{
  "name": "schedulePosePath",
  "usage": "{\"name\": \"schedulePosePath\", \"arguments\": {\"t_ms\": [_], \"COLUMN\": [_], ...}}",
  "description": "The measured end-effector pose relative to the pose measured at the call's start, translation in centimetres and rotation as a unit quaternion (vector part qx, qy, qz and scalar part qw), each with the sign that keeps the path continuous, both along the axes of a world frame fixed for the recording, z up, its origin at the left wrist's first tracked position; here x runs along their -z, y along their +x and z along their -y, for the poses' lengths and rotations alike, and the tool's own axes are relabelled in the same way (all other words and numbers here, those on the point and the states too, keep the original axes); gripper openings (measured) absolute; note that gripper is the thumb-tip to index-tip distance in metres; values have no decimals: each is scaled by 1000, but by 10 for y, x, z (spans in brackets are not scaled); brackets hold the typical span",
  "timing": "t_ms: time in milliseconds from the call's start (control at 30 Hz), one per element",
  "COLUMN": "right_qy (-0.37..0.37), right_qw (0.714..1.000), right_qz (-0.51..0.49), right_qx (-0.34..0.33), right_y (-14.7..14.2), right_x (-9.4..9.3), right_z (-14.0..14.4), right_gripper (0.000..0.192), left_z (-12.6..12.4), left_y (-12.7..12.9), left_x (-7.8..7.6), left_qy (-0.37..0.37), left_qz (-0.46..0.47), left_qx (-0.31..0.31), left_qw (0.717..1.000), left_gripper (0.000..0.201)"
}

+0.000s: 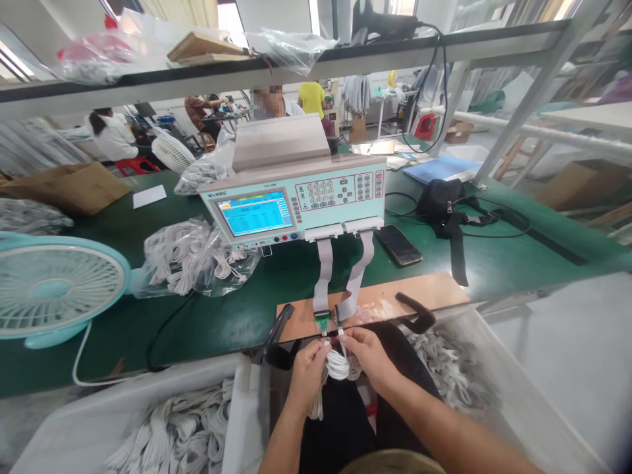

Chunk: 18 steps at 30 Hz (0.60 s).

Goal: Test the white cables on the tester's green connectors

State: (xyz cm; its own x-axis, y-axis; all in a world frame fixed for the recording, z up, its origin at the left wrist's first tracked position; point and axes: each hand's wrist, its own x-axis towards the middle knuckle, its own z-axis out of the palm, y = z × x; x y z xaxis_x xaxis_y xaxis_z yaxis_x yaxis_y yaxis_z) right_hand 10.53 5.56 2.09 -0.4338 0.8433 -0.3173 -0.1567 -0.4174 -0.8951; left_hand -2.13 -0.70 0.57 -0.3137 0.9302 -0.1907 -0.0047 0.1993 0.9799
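Observation:
A coiled white cable point(338, 366) hangs between my hands above my lap. My left hand point(310, 370) pinches one end of it, just below a small green circuit board point(323, 323). The fingers of my right hand point(368, 352) close on the other end, at the tip of the right ribbon cable. Two grey ribbon cables, a left one point(322, 273) and a right one point(361, 263), run down from a bench tester point(340, 197) with a lit blue screen. Whether the cable's plugs are fully seated cannot be made out. Beige cable strands hang below my left hand.
A wooden board point(419, 296) lies along the table edge, between black armrests. Bins of cables flank me, one left point(241, 388) and one right point(518, 375). A fan point(54, 289), bagged cables point(187, 257), a phone point(401, 245) and a black pouch point(441, 199) are on the table.

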Motion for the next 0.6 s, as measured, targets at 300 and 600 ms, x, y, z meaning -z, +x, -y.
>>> {"name": "schedulePosePath", "arguments": {"t_ms": [300,600], "right_qy": [27,12], "right_qw": [999,999], "right_qz": [16,-26], "right_qx": [-10,-29], "right_y": [2,3], "right_x": [3,2], "right_z": [-3,-4], "right_gripper": [37,31], "left_z": [-1,0], "left_y": [17,28], "left_x": [15,24], "left_qy": [55,49], "left_qz": [21,106], "left_qx": [-103,-164], "left_qw": [993,979], "left_gripper": [24,25]}}
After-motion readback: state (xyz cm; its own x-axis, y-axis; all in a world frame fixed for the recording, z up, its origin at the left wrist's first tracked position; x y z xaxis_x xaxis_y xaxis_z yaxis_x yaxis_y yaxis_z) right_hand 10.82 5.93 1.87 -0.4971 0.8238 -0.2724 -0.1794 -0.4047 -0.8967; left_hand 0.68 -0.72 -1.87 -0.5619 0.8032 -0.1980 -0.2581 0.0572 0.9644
